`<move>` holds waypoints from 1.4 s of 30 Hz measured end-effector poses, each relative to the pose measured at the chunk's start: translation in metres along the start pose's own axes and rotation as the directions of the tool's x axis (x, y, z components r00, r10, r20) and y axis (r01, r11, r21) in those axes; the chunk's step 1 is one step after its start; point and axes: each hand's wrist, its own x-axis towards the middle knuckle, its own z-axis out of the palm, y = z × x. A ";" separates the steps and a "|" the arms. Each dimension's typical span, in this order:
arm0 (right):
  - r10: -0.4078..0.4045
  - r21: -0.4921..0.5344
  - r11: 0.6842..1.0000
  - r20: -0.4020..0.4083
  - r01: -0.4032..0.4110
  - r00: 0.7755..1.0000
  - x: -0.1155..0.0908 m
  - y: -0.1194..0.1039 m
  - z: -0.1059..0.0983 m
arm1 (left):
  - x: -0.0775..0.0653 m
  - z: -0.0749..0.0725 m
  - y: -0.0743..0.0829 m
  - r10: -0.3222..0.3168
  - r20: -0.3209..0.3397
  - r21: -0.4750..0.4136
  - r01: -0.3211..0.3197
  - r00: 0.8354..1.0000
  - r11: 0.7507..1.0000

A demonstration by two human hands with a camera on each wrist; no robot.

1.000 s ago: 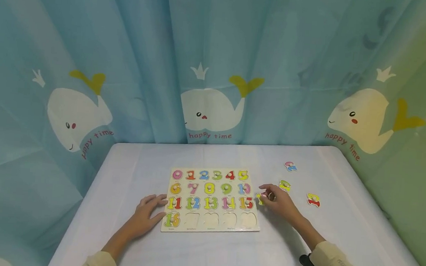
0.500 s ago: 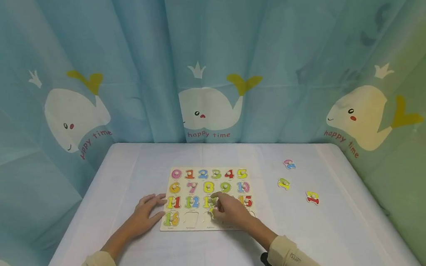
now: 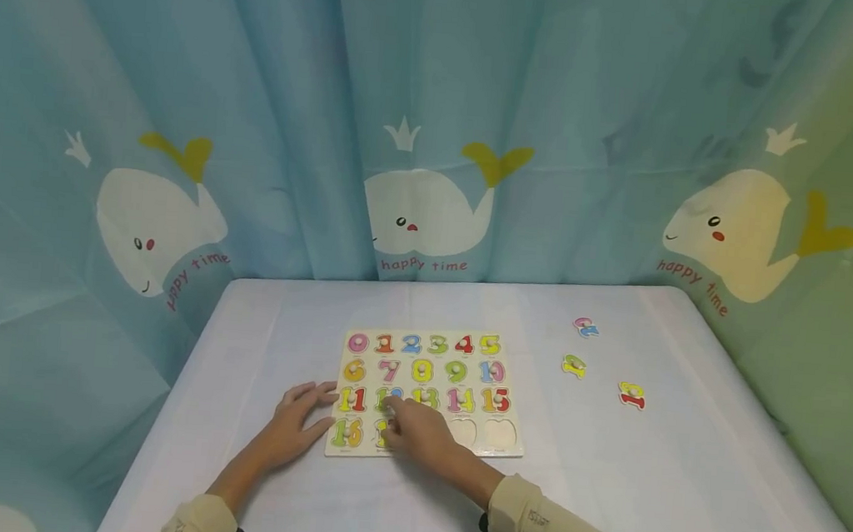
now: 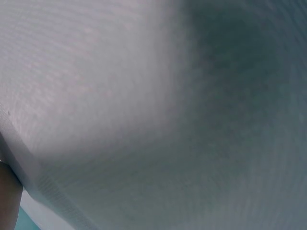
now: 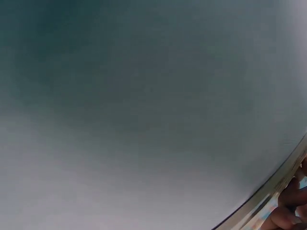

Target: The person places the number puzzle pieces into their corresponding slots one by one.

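Puzzle piece: a flat yellow number shape, sitting at the second slot of the bottom row of the puzzle board, next to the 16. Right hand covers most of it; the fingers curl down onto it, apparently pinching its small knob, though the grip itself is hidden from the head view. The right wrist view shows only blurred tablecloth and a strip of the board edge.

Handling, as a judgement: the piece looks like thin painted wood, so light, stiff and not fragile. The painted face is probably smooth, so a flat pinch on the edges could slip. The raised knob at the centre is the sound place to take hold, using thumb and 1 or 2 fingers. The piece must lie level to drop into its recess; tilting may jam an edge.

Left hand rests flat on the table with fingers spread and straight, fingertips touching the board's left edge.

3 loose pieces lie well apart to the right, and 2 bottom-row slots stand bare.
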 end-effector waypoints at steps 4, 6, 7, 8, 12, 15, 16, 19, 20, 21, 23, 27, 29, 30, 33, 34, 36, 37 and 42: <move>-0.003 -0.064 0.998 -0.053 -0.001 0.999 0.002 -0.005 0.001 | 0.003 -0.001 -0.002 -0.003 0.012 0.008 0.003 1.000 1.000; 0.007 -0.095 0.995 -0.065 -0.013 0.998 0.004 -0.008 0.003 | 0.003 -0.001 -0.002 -0.006 0.011 0.010 0.006 1.000 1.000; 0.014 -0.110 0.994 -0.071 -0.022 0.997 0.004 -0.009 0.004 | 0.003 -0.002 -0.002 -0.007 0.009 0.012 0.007 1.000 1.000; 0.026 -0.119 0.992 -0.074 -0.035 0.997 0.004 -0.011 0.005 | 0.003 -0.002 -0.002 -0.007 0.007 0.011 0.007 1.000 1.000; 0.067 -0.156 0.985 -0.079 -0.079 0.995 0.005 -0.016 0.007 | 0.003 -0.003 -0.001 -0.004 0.003 0.003 0.004 1.000 1.000; 0.078 -0.182 0.979 -0.079 -0.092 0.994 0.005 -0.017 0.007 | 0.004 -0.003 0.000 0.007 -0.006 -0.002 -0.007 1.000 1.000; 0.076 -0.188 0.978 -0.078 -0.089 0.994 0.005 -0.017 0.007 | 0.004 -0.003 0.000 0.013 -0.008 0.003 -0.013 1.000 1.000; 0.058 -0.203 0.977 -0.072 -0.071 0.996 0.004 -0.015 0.008 | 0.004 -0.002 0.000 0.019 -0.014 0.004 -0.019 1.000 1.000; 0.054 -0.195 0.979 -0.062 -0.065 0.997 0.003 -0.014 0.008 | 0.004 -0.002 0.000 0.019 -0.014 0.004 -0.019 1.000 1.000; 0.048 -0.181 0.982 -0.053 -0.057 0.997 0.002 -0.013 0.008 | 0.004 -0.002 0.001 0.019 -0.016 0.003 -0.019 1.000 1.000; 0.047 -0.117 0.992 -0.021 -0.049 0.999 0.000 -0.008 0.008 | 0.003 -0.001 0.001 0.022 -0.020 0.001 -0.022 1.000 1.000; 0.090 0.090 0.991 0.060 -0.095 0.994 -0.006 0.005 0.003 | 0.002 0.001 0.001 0.023 -0.019 0.004 -0.023 1.000 1.000; 0.110 0.170 0.978 0.081 -0.123 0.991 -0.010 0.013 -0.001 | 0.002 0.002 0.002 0.011 -0.014 0.008 -0.011 1.000 1.000; 0.115 0.196 0.972 0.085 -0.130 0.990 -0.012 0.018 -0.004 | 0.002 0.002 0.002 0.004 -0.009 0.009 -0.004 1.000 1.000; 0.124 0.225 0.965 0.057 -0.134 0.991 -0.018 0.034 -0.015 | 0.003 0.002 0.003 -0.013 0.000 0.012 0.013 1.000 1.000; 0.125 0.215 0.968 0.035 -0.129 0.992 -0.020 0.040 -0.019 | 0.003 0.002 0.003 -0.016 0.002 0.011 0.016 1.000 1.000; 0.149 0.202 0.968 -0.001 -0.145 0.989 -0.024 0.051 -0.027 | 0.003 0.001 0.003 -0.015 0.006 0.014 0.015 1.000 1.000; 0.159 0.190 0.970 -0.025 -0.152 0.987 -0.026 0.058 -0.031 | 0.003 0.001 0.004 -0.010 0.004 0.011 0.010 1.000 1.000; 0.259 0.193 0.952 -0.099 -0.237 0.961 -0.037 0.089 -0.051 | 0.000 0.000 0.001 -0.007 0.004 0.009 0.007 1.000 1.000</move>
